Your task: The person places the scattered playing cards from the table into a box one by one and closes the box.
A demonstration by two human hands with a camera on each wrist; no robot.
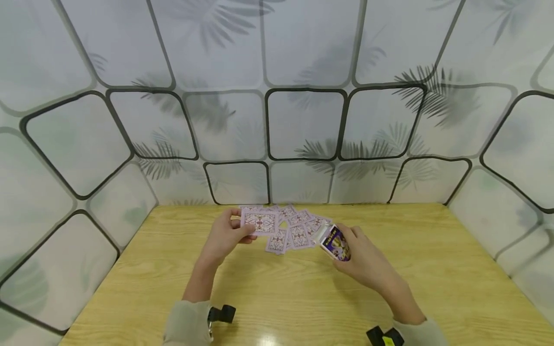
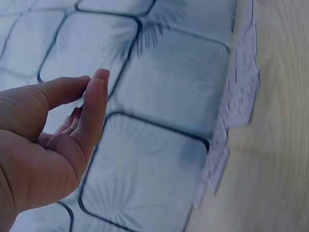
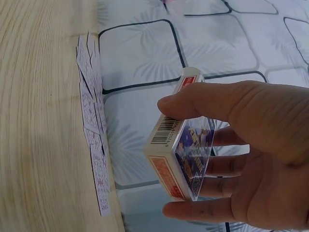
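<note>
In the head view my left hand [image 1: 226,235] pinches a playing card [image 1: 265,222] between thumb and fingers, its patterned back toward me; whether more than one card is held I cannot tell. In the left wrist view the left hand [image 2: 63,121] shows thumb and index finger nearly meeting on a thin edge. My right hand [image 1: 368,259] grips a purple and white card box [image 1: 335,241], tilted above the table. From the right wrist view, the thumb lies across the box's barcode side [image 3: 165,129]. Several playing cards [image 1: 299,235] lie spread, face down, between the hands.
The light wooden table [image 1: 277,288] runs back to a wall covering [image 1: 303,125] with dark outlined shapes and leaf prints. The loose cards lie near the table's back edge. Black wrist devices [image 1: 221,314] sit at both sleeves.
</note>
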